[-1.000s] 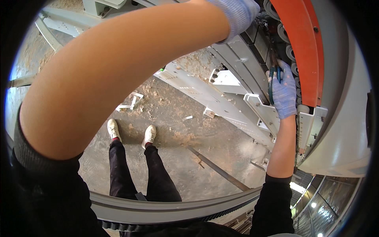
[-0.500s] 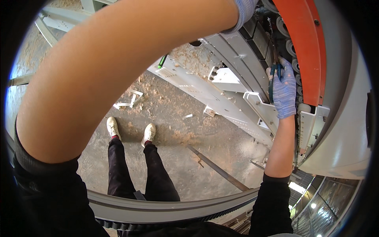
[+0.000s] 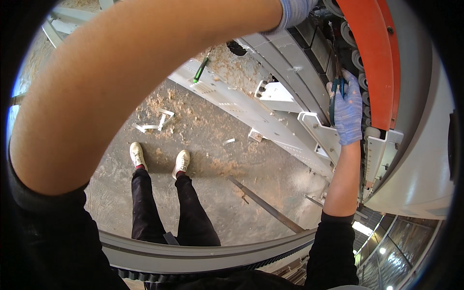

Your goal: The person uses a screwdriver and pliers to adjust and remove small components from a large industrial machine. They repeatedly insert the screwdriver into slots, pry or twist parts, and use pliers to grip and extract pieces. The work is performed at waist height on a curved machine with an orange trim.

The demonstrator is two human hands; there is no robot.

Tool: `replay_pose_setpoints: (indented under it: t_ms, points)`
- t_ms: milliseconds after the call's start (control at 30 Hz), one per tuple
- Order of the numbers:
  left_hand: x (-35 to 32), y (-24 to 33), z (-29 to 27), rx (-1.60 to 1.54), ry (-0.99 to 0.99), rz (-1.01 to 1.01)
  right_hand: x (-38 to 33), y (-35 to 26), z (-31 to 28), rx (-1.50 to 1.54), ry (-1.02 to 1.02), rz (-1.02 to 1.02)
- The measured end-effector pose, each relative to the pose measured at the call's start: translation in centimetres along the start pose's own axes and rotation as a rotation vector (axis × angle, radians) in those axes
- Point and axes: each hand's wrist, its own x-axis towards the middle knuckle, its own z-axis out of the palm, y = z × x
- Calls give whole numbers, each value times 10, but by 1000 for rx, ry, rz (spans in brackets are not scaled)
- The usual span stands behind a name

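My right hand [image 3: 349, 108], in a blue-and-white knit glove, is closed around pliers [image 3: 332, 104] with dark blue-green handles. Their metal jaws point away from me into the gap between a row of dark blocks [image 3: 316, 50] and a row of grey rollers [image 3: 356, 60]. Across the top reaches my left arm, its gloved left hand [image 3: 296, 12] at the upper edge beside the far end of those rollers. The fingers of that hand are out of sight.
A curved orange guard [image 3: 374, 63] runs along the rollers on the right. A green-and-black handled screwdriver [image 3: 200, 72] lies on the dusty machine frame [image 3: 232, 104]. Shavings and white strips [image 3: 162, 121] litter the floor, where a metal bar [image 3: 266, 205] also shows.
My left arm has shifted a little to the left and up, uncovering more of the screwdriver. My right hand and the pliers stay almost in the same place.
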Motion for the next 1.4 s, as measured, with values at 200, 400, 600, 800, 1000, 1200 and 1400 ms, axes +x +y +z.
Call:
replay_pose_setpoints:
  t_ms: [200, 400, 600, 800, 1000, 1200, 1400]
  points:
    - [4, -6, -7, -59, -68, -16, 0, -4, -2, 10, -27, 63]
    - [0, 6, 6, -49, 24, -29, 0, -13, 3, 158, -15, 41]
    - [4, -2, 5, -72, -9, 20, -2, -21, 0, 25, -48, 86]
    - [10, -6, -2, -161, -98, -82, 3, -14, 1, 74, -14, 62]
    - [3, -2, 17, -72, 156, -18, 8, -12, -2, -74, -23, 104]
    - [5, -8, 13, -119, 12, 32, 14, -19, -4, -352, -27, 128]
    - [4, -6, 10, -136, 36, 3, 15, -29, -3, -561, 18, 140]
